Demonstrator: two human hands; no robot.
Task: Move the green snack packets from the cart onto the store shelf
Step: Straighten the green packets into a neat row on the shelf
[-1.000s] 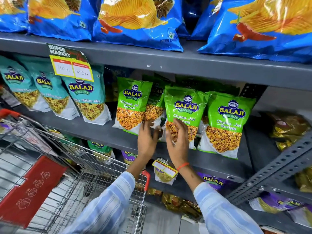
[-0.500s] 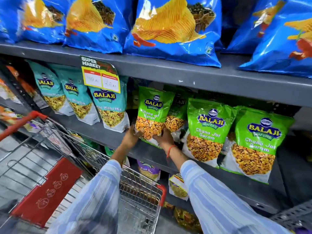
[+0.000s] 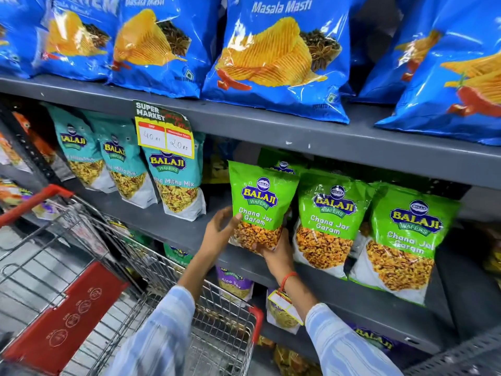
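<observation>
A grey shelf point(image 3: 168, 226) was seen running behind both hands, with blue chip bags point(image 3: 273, 63) ranged above them. A wire cart point(image 3: 151, 270) was noted below and left of the left hand point(image 3: 218, 232). Two green packets point(image 3: 329, 221) were stood upright on the shelf just right of the right hand point(image 3: 276, 253). A third green packet point(image 3: 261, 204) was held upright at the shelf edge: its lower corner was gripped by the right hand from beneath, while its left edge was touched by the left hand, fingers spread, not closed.
</observation>
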